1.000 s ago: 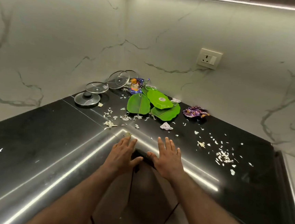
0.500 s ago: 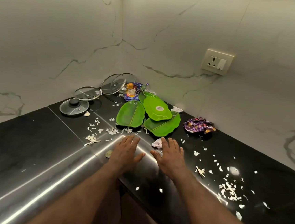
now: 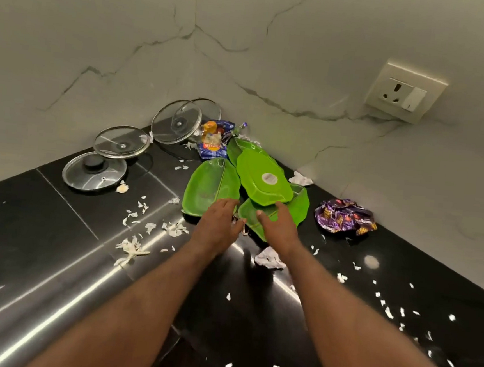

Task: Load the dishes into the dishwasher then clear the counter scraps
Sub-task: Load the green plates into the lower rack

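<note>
Glossy, seemingly plastic green plates (image 3: 260, 179)

The counter (image 3: 40, 239) in front of me is shiny black, with a bright white stripe of light across it. The plates (image 3: 211, 186) are bright green like leaves, with a thin darker line down the middle. One of them has a round pale sticker (image 3: 269, 178) on it. The lids (image 3: 121, 141) are see-through glass with silver rims, and one has a black knob (image 3: 93, 162). I see a purple wrapper (image 3: 344, 215) with orange and yellow bits, and a blue wrapper (image 3: 214, 140) with orange, yellow and red. The scraps (image 3: 131, 247) are white. The wall (image 3: 304, 57) is pale grey-white with thin dark wiggly lines. The socket (image 3: 405, 95) is cream.
</note>
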